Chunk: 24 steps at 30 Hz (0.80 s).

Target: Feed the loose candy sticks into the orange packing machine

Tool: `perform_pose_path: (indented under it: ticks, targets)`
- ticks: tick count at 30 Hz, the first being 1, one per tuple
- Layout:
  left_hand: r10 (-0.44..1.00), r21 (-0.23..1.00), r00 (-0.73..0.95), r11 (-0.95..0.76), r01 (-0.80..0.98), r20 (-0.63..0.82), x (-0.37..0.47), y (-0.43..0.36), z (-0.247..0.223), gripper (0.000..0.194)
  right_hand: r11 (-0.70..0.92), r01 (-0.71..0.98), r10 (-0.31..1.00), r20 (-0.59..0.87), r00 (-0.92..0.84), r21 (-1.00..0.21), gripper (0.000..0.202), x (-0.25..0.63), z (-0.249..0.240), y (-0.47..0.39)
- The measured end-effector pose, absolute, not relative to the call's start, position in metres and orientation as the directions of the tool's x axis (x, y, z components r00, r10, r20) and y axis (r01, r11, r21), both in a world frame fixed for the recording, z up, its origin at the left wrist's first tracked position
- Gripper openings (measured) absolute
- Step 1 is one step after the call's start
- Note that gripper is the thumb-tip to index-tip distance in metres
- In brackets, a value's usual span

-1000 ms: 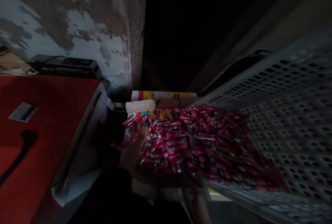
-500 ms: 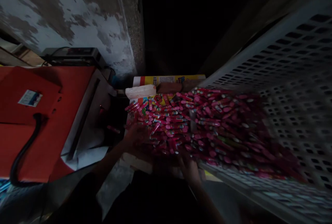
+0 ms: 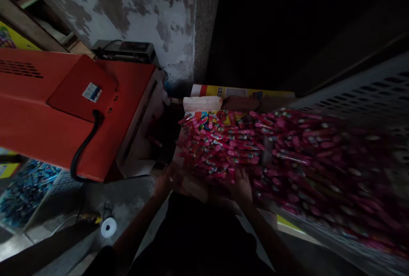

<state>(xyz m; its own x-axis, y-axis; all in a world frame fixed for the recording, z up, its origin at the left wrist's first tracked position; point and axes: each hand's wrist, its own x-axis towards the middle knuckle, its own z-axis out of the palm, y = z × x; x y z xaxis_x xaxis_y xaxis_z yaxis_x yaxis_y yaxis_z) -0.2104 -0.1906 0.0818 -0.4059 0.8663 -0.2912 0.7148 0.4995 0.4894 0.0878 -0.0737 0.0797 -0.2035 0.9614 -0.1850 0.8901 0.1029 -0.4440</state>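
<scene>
Many small pink tubes [image 3: 243, 153] with printed labels lie in a loose pile on a printed cardboard sheet [image 3: 234, 117]. My right hand [image 3: 242, 185] rests at the near edge of this pile, its fingers stretched forward and apart against the tubes. At the sheet's near left corner is my left hand [image 3: 164, 182], beside a brick-like block [image 3: 194, 187]. Its fingers are dim and blurred, so whether it grips anything is unclear. Further right, the pile runs on into a tilted, perforated plastic crate [image 3: 351, 83].
A red machine [image 3: 134, 80] with a black cable [image 3: 83, 146] stands at the left. A pale block [image 3: 203, 104] lines the sheet's far edge. Lower left are a crate of blue pieces [image 3: 28, 188] and a white roll [image 3: 108, 227]. A peeling wall [image 3: 172, 29] rises behind.
The view has swung left, showing more of the red machine and the floor. My left hand has drawn back from the tubes to the near left corner; my right hand has moved onto the pile's edge.
</scene>
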Motion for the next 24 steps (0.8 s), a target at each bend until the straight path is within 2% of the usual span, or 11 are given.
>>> perform_pose_path:
  ticks: [2,4,6,8,10,14,16,19,22,24]
  targets:
    - [0.922,0.468,-0.369,0.378,0.799,-0.114,-0.206,-0.182,0.087,0.051,0.133,0.933,0.975,-0.124,-0.184,-0.334,0.061,0.079,0.071,-0.061]
    - [0.970,0.449,-0.244,0.215,0.867,0.007,-0.193,-0.158,0.086,0.052,0.224,0.938,0.962,-0.094,-0.256,-0.263,0.067,0.066,0.059,-0.049]
    - [0.993,0.401,-0.107,0.082,0.912,0.041,-0.176,-0.119,0.075,0.053,0.395,0.892,0.904,-0.079,-0.419,-0.219,0.064,0.047,0.045,-0.036]
    - [0.999,0.337,-0.029,0.019,0.941,0.023,-0.158,-0.073,0.055,0.057,0.546,0.819,0.821,-0.083,-0.565,-0.175,0.059,0.029,0.032,-0.021]
    - [0.999,0.292,-0.027,0.031,0.956,-0.019,-0.149,-0.034,0.030,0.060,0.585,0.799,0.795,-0.098,-0.599,-0.135,0.058,0.016,0.023,-0.005]
    - [0.995,0.282,0.080,-0.060,0.958,-0.058,-0.167,-0.001,-0.007,0.066,0.384,0.919,0.918,-0.074,-0.390,-0.084,0.064,0.009,0.014,0.014]
    - [0.984,0.300,0.170,-0.147,0.942,-0.052,-0.190,-0.001,-0.013,0.062,0.296,0.952,0.951,-0.064,-0.301,-0.077,0.064,0.006,0.013,0.016]
    - [0.961,0.323,0.265,-0.228,0.918,-0.076,-0.228,-0.004,-0.012,0.056,0.250,0.963,0.963,-0.081,-0.258,-0.105,0.068,-0.010,0.011,0.018]
    - [0.956,0.319,0.269,-0.220,0.922,-0.119,-0.261,-0.006,-0.009,0.056,0.196,0.970,0.970,-0.119,-0.214,-0.144,0.071,-0.043,0.006,0.025]
    - [0.968,0.299,0.202,-0.150,0.943,-0.152,-0.278,-0.010,-0.006,0.057,0.202,0.967,0.959,-0.166,-0.228,-0.157,0.072,-0.066,0.004,0.031]
